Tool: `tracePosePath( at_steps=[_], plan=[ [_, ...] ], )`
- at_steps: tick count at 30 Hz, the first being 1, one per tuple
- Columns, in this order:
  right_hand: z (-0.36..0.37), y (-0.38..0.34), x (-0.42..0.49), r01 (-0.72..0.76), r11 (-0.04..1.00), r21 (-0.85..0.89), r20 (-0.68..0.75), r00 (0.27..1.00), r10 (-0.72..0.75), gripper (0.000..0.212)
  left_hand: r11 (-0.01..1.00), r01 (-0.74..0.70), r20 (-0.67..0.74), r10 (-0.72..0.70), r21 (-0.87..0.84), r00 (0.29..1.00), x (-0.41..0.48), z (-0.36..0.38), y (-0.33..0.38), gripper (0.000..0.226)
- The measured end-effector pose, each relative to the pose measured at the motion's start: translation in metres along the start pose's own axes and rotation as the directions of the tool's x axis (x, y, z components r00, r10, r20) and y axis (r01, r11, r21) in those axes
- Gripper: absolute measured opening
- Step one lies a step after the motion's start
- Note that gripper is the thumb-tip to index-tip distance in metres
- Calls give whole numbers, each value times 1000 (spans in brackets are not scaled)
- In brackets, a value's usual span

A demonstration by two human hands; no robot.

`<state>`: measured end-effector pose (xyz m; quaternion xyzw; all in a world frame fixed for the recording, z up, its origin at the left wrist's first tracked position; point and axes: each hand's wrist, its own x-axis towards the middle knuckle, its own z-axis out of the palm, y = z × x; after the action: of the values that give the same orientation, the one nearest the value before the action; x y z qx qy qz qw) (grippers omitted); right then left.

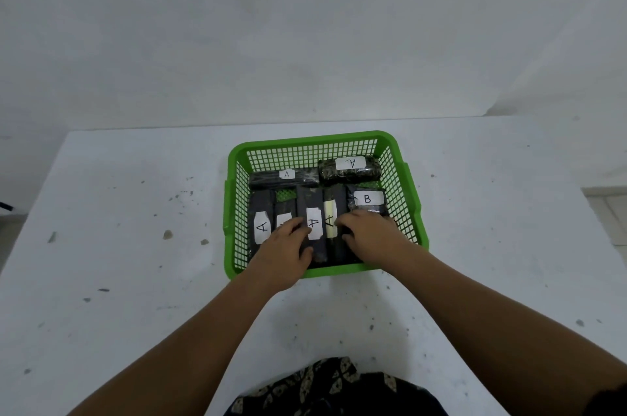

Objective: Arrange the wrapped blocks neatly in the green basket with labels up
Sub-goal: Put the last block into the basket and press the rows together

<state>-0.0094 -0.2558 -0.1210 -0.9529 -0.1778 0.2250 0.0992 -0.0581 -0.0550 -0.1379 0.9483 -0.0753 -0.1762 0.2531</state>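
Green basket: green plastic lattice basket (pixel 400 157) sits on the white speckled table (pixel 135 246), a little right of centre, its near rim close to the person.
Far row: two black-wrapped blocks lie crosswise against the far wall; the left far block (pixel 268 179) shows a small white label marked A, the right far block (pixel 349 173) a larger white label with an A that reads upside down.
Near row: four long black-wrapped blocks lie side by side, running near to far, labels facing up; the leftmost block (pixel 262 205) reads A, its neighbour's label is mostly hidden, the middle block (pixel 310 203) and the yellowish-labelled block (pixel 334 202) read A.
B block: short black-wrapped block with a white B label (pixel 368 200) lies at the right, just beyond the right hand.
Left hand: left hand (pixel 286 246) rests palm down on the near row, fingers spread flat over the second and middle blocks; nothing is gripped.
Right hand: right hand (pixel 371 237) lies palm down at the right end of the near row, fingers curled loosely; whether it grips anything underneath cannot be told.
Clothing: dark patterned fabric (pixel 336 388) shows at the near edge.
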Motion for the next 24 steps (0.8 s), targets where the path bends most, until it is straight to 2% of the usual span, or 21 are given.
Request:
tracePosePath(
  at_steps=[2, 6, 11, 16, 20, 24],
  plan=[
    [0, -4, 1, 1, 999, -47, 39, 999, 1, 30, 1000, -1, 42, 1, 1, 999, 1, -2, -2, 48],
    [-2, -8, 5, -42, 998, -37, 79, 996, 45, 30, 995, -26, 128, 13, 101, 992, 6, -7, -6, 50],
    [-2, -7, 8, -24, 996, -87, 141, 989, 36, 33, 977, -58, 201, 15, 207, 979, 13, -9, -6, 49],
    [0, -1, 7, 15, 993, -113, 110, 994, -2, 32, 987, -47, 156, 23, 152, 987, 10, -7, -5, 44],
    [0, 4, 2, 35, 998, -48, 38, 999, -33, 32, 992, -52, 42, 47, 114, 998, 4, -7, -2, 38],
    [-2, 9, -6, 46, 998, 39, -22, 999, -46, 32, 992, -37, -1, 37, 118, 999, 0, -7, 1, 33]
  ],
)
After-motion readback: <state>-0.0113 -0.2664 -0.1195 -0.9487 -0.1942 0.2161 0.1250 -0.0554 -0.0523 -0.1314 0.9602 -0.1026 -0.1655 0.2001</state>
